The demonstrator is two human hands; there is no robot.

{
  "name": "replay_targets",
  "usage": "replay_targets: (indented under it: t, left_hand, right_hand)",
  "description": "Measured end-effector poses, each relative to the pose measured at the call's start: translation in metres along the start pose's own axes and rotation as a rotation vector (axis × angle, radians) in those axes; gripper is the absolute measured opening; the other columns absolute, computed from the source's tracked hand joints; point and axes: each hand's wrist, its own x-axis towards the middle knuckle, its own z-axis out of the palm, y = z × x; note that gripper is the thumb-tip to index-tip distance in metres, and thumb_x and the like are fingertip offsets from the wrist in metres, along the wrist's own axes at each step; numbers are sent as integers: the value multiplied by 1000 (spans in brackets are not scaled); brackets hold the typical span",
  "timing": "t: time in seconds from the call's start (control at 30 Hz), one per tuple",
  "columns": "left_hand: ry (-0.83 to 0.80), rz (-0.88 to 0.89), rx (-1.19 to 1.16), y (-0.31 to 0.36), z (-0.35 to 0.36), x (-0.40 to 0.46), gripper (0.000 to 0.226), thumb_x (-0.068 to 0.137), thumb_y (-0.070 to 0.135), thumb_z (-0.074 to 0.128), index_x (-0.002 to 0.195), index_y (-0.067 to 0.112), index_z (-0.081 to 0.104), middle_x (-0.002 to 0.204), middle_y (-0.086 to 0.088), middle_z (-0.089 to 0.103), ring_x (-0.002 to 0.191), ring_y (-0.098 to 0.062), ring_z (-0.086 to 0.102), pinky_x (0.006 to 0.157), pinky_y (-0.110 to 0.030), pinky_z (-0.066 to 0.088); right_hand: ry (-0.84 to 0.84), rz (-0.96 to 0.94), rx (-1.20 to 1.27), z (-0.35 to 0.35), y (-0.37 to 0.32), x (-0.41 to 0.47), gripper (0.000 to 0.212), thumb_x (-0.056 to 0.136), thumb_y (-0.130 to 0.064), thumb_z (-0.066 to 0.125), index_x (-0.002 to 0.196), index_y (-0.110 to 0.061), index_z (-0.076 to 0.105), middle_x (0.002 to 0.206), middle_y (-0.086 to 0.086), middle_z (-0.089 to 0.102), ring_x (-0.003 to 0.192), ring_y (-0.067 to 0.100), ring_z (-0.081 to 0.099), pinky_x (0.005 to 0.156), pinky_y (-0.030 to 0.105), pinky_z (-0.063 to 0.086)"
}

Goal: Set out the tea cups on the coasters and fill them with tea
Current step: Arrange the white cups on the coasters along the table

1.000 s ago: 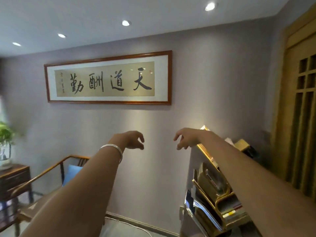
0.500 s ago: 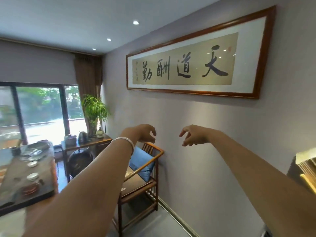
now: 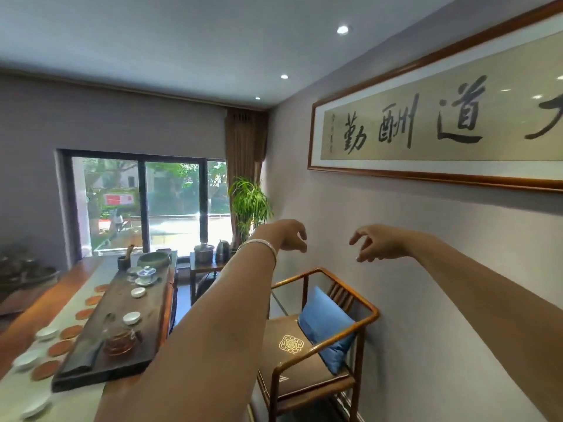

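Observation:
A long dark tea tray (image 3: 91, 365) lies on the table at the lower left. On it stand a glass teapot (image 3: 119, 339) with brown tea and two small white cups (image 3: 132, 317) (image 3: 138, 291). Several round brown coasters (image 3: 59, 348) run along the tray's left side, with white cups (image 3: 46, 332) beside them. My left hand (image 3: 292, 236) and my right hand (image 3: 370, 243) are stretched out in the air in front of the wall, fingers loosely curled, holding nothing, far from the tray.
A wooden armchair (image 3: 320, 336) with a blue cushion stands against the wall below my hands. A side table (image 3: 207, 266) with kettles and a potted plant (image 3: 248, 205) sit by the window. A framed calligraphy scroll (image 3: 441, 129) hangs on the wall.
The view has swung left from the wall to the window and tea table. Both arms stay stretched out with empty hands.

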Motion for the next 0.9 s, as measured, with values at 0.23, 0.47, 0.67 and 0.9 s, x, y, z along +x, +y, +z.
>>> replay_targets:
  t: [0.23,0.47,0.67,0.9]
  left_hand:
    - [34,-94,27,-98,-2,98,41,82,33,68,121,22,61,133,-6,56,115,-26,55,100,-46,47]
    - [41,-253,36,-200,14,148,28,80,31,65,106,22,66,126,-5,60,106,-22,54,90,-35,46]
    - [139,-459,9,-276,-8,193,37,83,31,69,118,22,63,139,-6,51,124,-27,50,107,-41,40]
    - [226,-645,-37,-339,-37,230,33,82,25,71,114,21,63,129,-8,60,107,-23,58,90,-33,48]
  right_hand:
    - [-8,-135,48,10,-14,154,46,88,-17,69,131,-13,52,111,10,66,80,10,63,68,20,46]
    - [-86,-266,63,49,-30,296,47,86,-16,71,129,-12,53,114,14,66,85,17,64,83,33,53]
    - [-122,-454,72,63,-49,426,46,85,-12,71,128,-9,55,110,5,61,98,23,64,81,34,54]
    - [-164,-628,82,72,-97,549,53,84,-20,73,132,-16,52,131,11,55,103,25,61,82,30,51]
